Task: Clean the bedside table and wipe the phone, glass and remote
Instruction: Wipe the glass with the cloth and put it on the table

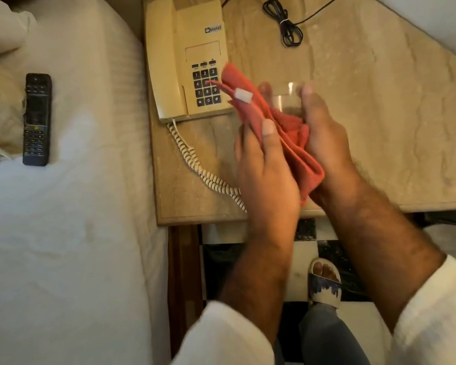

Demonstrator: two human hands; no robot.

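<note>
Bed: [71, 206] white sheet fills the left side, just beside the bedside table.
Bedside table: [379, 127] beige marble top, between the bed and the wall; a checked black and white floor shows under its front edge.
Phone: [187, 59] cream desk set with the handset on its cradle, standing at the far left corner of the table; its coiled cord [195, 159] runs along the top toward the front edge.
Red cloth: [295, 143] held between both hands above the table, with a small white tag on it.
Left hand: [266, 175] fingers closed on the cloth, thumb pressing on top.
Right hand: [324, 138] fingers wrapped around the glass and the cloth under it.
Remote: [37, 119] black, lying on the bed, well apart from the table.
Black cable: [287, 25] bundled at the far side of the table.
Glass: [287, 101] clear, lifted above the table, lower part in the cloth.
</note>
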